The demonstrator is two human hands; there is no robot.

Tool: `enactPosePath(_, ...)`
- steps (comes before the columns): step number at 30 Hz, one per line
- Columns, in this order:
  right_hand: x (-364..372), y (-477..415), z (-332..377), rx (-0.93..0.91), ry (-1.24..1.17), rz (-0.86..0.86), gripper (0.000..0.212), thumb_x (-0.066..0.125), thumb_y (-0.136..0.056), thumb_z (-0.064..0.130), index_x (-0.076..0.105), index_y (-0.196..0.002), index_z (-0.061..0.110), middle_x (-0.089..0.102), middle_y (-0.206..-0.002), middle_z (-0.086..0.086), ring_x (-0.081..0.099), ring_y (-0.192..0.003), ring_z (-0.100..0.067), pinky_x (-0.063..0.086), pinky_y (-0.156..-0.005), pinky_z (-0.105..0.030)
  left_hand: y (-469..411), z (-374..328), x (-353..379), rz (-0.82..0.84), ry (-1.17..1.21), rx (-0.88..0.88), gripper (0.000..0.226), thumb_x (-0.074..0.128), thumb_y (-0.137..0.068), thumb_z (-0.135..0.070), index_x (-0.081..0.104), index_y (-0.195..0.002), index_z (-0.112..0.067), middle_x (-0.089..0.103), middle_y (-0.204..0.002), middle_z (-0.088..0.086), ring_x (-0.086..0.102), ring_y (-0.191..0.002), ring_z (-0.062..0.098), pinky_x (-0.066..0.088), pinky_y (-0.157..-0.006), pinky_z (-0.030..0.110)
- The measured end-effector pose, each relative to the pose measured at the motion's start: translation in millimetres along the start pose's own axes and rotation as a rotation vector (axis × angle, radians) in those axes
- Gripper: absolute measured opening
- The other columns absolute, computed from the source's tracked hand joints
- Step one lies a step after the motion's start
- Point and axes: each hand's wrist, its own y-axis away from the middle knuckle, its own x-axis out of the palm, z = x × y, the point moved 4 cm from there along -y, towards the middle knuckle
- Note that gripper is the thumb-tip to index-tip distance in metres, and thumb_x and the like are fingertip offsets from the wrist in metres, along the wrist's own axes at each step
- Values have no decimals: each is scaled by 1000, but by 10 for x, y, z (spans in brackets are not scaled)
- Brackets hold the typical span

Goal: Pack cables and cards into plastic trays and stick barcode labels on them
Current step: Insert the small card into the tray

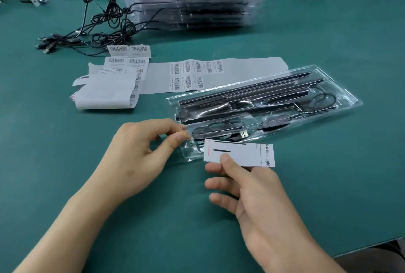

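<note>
Clear tray (pixel 355 103), black cable (pixel 242 135) inside — white card (pixel 241 154) at its near edge, barcode labels (pixel 192 73) behind

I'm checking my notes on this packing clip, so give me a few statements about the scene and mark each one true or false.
1. The right hand holds a white card. True.
2. The left hand lies flat on the label sheets. False: it pinches the near corner of the clear tray.
3. A cable with a USB plug lies in the tray. True.
4. The table is red. False: the table is green.
5. The barcode labels are inside the tray. False: they lie on the table beyond it, still on their backing sheet.
</note>
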Motion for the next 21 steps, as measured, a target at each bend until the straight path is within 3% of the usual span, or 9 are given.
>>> enactPosePath(8,140,-87,36,-10,-32,-1,15,59,-103,13,68,-109,3,78,-81,-10,70,-56,-14,54,-48,-23,6,-10,-2,3,-6,15,22,58,-96,-42,76,-92,-30,72,-102,-30,71,-96,12,57,-72,43)
enactPosePath(21,129,-67,59,-35,-16,-49,13,59,-103,12,68,-102,3,77,-78,-10,68,-51,-17,52,-44,-23,14,-2,4,0,9,14,26,57,-94,-49,76,-89,-31,72,-103,-33,71,-101,2,53,-77,33)
